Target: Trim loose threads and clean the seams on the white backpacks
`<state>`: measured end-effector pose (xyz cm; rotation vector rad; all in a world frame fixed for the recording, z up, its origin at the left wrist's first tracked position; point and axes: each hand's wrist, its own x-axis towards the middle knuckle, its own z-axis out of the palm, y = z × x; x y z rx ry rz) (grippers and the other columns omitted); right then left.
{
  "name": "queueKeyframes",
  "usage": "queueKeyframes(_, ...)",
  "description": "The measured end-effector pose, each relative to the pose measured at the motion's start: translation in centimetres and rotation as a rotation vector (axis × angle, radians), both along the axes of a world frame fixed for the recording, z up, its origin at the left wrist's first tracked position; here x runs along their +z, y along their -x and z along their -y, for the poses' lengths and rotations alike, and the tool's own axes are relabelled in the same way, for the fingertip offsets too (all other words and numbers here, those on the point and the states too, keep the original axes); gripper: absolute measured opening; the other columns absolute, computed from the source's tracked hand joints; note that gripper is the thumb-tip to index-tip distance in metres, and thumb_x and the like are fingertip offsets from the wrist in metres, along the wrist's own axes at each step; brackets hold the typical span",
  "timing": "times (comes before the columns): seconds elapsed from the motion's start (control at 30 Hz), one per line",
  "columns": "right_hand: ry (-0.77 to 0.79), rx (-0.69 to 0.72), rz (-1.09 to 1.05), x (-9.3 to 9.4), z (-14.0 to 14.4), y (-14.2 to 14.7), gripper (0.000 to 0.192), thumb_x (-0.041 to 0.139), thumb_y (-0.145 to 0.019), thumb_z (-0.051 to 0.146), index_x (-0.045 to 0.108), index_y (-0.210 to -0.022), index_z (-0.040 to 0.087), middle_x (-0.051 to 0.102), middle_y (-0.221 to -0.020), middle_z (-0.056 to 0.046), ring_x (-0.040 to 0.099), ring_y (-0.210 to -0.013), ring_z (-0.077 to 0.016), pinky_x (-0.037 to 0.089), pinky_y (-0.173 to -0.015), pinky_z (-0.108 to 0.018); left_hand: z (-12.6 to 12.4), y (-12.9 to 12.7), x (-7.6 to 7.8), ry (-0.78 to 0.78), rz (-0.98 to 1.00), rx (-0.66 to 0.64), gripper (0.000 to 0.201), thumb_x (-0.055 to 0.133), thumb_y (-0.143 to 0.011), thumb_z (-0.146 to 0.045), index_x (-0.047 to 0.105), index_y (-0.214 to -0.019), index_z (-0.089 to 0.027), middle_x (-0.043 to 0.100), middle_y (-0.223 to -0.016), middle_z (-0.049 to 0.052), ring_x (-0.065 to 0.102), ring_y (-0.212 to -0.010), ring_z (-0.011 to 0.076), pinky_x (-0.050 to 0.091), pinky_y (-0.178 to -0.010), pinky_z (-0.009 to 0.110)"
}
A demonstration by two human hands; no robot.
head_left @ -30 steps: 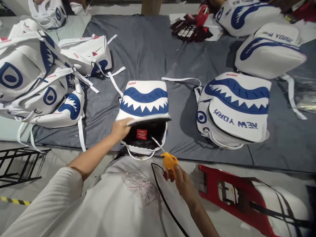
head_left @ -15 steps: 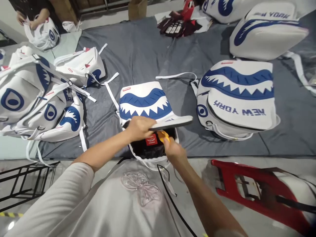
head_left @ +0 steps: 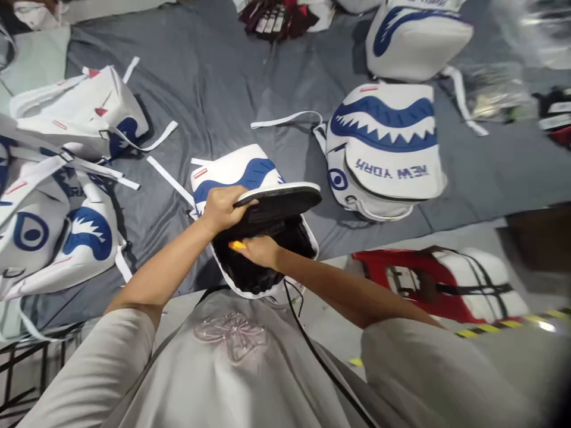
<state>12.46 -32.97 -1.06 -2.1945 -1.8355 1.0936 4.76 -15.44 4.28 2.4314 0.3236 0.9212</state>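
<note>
Right hand (head_left: 263, 252) is now deeper inside the open backpack (head_left: 234, 163) than half a second ago, when it was at the mouth's right side; flap (head_left: 285, 196) tipped up further, black underside showing. View swung too: neighbouring bags sit farther left in frame

Hands: two, both busy. Left hand (head_left: 223, 208) closed on the flap's left edge, holding it up. Right hand closed around one orange tool (head_left: 237, 245); only a small bit shows past the fingers, rest hidden

Open backpack: one, on the grey cloth (head_left: 214, 77) at the near edge, directly before the wearer, patterned panel up, mouth toward the body. One long strap (head_left: 172, 187) trails off its left side

To the right: one lettered backpack (head_left: 388, 154), closed, one eye patch visible; one more bag (head_left: 419, 47) behind it. To the left: one backpack on its side (head_left: 80, 113), then a pile (head_left: 49, 238) overlapping too much to count; one whole eye patch there

Far edge: one fan of dark tags (head_left: 279, 21), number unclear. Floor, right: one red frame (head_left: 379, 261). One black cord (head_left: 321, 362) beside the shirt
</note>
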Motion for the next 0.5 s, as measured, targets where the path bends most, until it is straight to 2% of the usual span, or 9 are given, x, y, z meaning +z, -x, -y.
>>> queueKeyframes(0.1, 0.189, 0.164, 0.096, 2.3, 5.5, -1.1, 0.017, 0.064, -0.094, 0.029, 0.073, -0.106, 0.022, 0.073, -0.097, -0.007, 0.069, -0.093, -0.0243, 0.054, -0.083, -0.038, -0.4, -0.2, -0.5, 0.02, -0.002, 0.058, 0.048, 0.047, -0.098, -0.057, 0.065, -0.075, -0.019, 0.063, -0.064, 0.002, 0.058, -0.058, 0.0142, 0.037, -0.059, 0.027)
queueKeyframes(0.17, 0.245, 0.212, 0.167, 4.0, 7.8, -2.4, 0.019, 0.061, -0.094, 0.025, 0.075, -0.107, 0.026, 0.074, -0.096, -0.009, 0.07, -0.09, -0.0259, 0.052, -0.076, -0.035, -0.2, -0.3, -0.2, 0.079, -0.027, 0.124, 0.048, 0.048, -0.097, -0.058, 0.065, -0.076, -0.019, 0.064, -0.065, 0.003, 0.058, -0.06, 0.0149, 0.037, -0.06, 0.027)
queueKeyframes(0.2, 0.252, 0.207, 0.216, 4.5, 8.0, -3.1, 0.023, 0.057, -0.097, 0.026, 0.074, -0.112, 0.026, 0.074, -0.098, -0.011, 0.071, -0.088, -0.0262, 0.051, -0.073, -0.034, 0.1, -0.3, 0.1, 0.121, -0.039, 0.151, 0.047, 0.049, -0.096, -0.058, 0.065, -0.075, -0.019, 0.064, -0.065, 0.003, 0.058, -0.06, 0.0151, 0.037, -0.06, 0.027)
queueKeyframes(0.27, 0.23, 0.164, 0.326, 4.8, 6.6, -4.1, 0.033, 0.044, -0.102, 0.028, 0.068, -0.124, 0.024, 0.072, -0.105, -0.015, 0.071, -0.087, -0.026, 0.05, -0.07, -0.033, 1.1, -0.3, 0.9, 0.217, -0.065, 0.169, 0.045, 0.05, -0.096, -0.055, 0.063, -0.072, -0.019, 0.062, -0.063, 0.002, 0.057, -0.059, 0.0149, 0.037, -0.06, 0.027)
queueKeyframes(0.33, 0.189, 0.103, 0.421, 4.3, 3.8, -4.4, 0.04, 0.034, -0.105, 0.028, 0.062, -0.132, 0.02, 0.07, -0.107, -0.019, 0.071, -0.087, -0.0256, 0.049, -0.07, -0.032, 2.1, -0.1, 1.7, 0.306, -0.131, 0.144, 0.042, 0.051, -0.096, -0.051, 0.061, -0.07, -0.02, 0.06, -0.061, 0.0, 0.055, -0.057, 0.0143, 0.036, -0.059, 0.027)
queueKeyframes(0.43, 0.15, 0.04, 0.485, 3.5, 0.7, -3.8, 0.046, 0.028, -0.107, 0.034, 0.062, -0.129, 0.013, 0.069, -0.101, -0.021, 0.071, -0.087, -0.0258, 0.049, -0.069, -0.031, 2.8, 0.5, 2.4, 0.398, -0.261, 0.17, 0.036, 0.055, -0.095, -0.046, 0.06, -0.07, -0.02, 0.06, -0.061, -0.001, 0.053, -0.056, 0.0141, 0.033, -0.057, 0.026)
queueKeyframes(0.5, 0.15, 0.045, 0.475, 3.5, 1.0, -3.4, 0.045, 0.034, -0.105, 0.041, 0.065, -0.124, 0.015, 0.07, -0.097, -0.018, 0.071, -0.085, -0.0249, 0.049, -0.069, -0.03, 2.4, 1.1, 2.5, 0.451, -0.267, 0.253, 0.037, 0.056, -0.094, -0.046, 0.059, -0.069, -0.02, 0.059, -0.061, -0.001, 0.051, -0.057, 0.0138, 0.031, -0.056, 0.026)
